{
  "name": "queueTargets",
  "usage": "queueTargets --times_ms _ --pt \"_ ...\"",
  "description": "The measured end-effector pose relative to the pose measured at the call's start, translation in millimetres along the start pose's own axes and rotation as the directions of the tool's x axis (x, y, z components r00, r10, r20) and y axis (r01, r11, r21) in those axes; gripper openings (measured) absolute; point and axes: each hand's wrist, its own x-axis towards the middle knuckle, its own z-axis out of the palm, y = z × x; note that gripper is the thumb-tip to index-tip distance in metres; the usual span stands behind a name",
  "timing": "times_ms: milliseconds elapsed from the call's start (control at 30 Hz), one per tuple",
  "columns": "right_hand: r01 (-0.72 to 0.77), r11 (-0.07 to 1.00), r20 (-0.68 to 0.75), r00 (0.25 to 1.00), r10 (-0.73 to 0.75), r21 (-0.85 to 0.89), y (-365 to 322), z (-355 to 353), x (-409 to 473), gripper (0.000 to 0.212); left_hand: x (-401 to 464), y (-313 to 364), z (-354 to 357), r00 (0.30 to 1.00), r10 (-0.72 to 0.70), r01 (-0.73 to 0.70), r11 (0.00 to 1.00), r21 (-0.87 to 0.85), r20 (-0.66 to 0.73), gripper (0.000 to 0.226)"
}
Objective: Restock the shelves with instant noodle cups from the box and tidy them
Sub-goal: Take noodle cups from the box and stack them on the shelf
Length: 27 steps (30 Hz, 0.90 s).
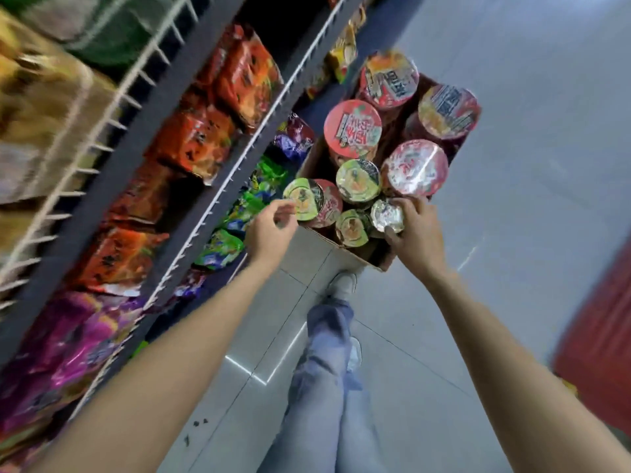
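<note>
A cardboard box (309, 249) on the floor holds several instant noodle cups, large red-lidded ones (352, 128) at the back and small green-lidded ones (358, 180) in front. My right hand (415, 230) grips a small silver-lidded cup (386, 215) at the box's near corner, fingers curled round its rim. My left hand (271, 230) hovers beside a small green-lidded cup (303, 198) at the box's left edge, fingers loosely curled and holding nothing.
Dark metal shelves (218, 186) with white wire rails run along the left, filled with red, green and purple noodle packets (194, 141). My legs in jeans and white shoes (343, 285) stand on the grey tiled floor just before the box. A red object (601, 343) sits at right.
</note>
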Motion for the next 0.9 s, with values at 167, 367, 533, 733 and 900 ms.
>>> queueTargets --times_ms 167,367,533,733,900 --pt "0.018 0.999 0.075 0.997 -0.015 -0.039 19.8 77.0 104.7 0.068 93.9 -47.9 65.8 0.991 -0.119 0.089 0.934 0.346 0.066 0.057" --pt "0.067 0.946 0.268 0.963 0.021 -0.316 45.7 145.1 167.4 0.114 145.1 -88.8 119.6 0.973 -0.169 0.076 0.873 0.481 0.154 0.115" --pt "0.040 0.972 0.153 0.988 -0.004 -0.233 48.3 154.3 183.5 0.110 142.3 -107.1 130.5 0.962 -0.148 -0.026 0.790 0.612 0.232 0.130" --pt "-0.018 0.997 -0.093 0.995 0.026 0.080 33.2 121.4 159.4 0.098 136.7 -99.9 113.5 0.989 -0.060 -0.018 0.857 0.516 0.134 0.122" --pt "0.022 0.933 -0.134 0.991 0.028 0.359 5.5 43.2 104.6 0.096 109.5 -52.6 65.2 0.991 0.031 -0.052 0.987 0.155 0.134 0.116"
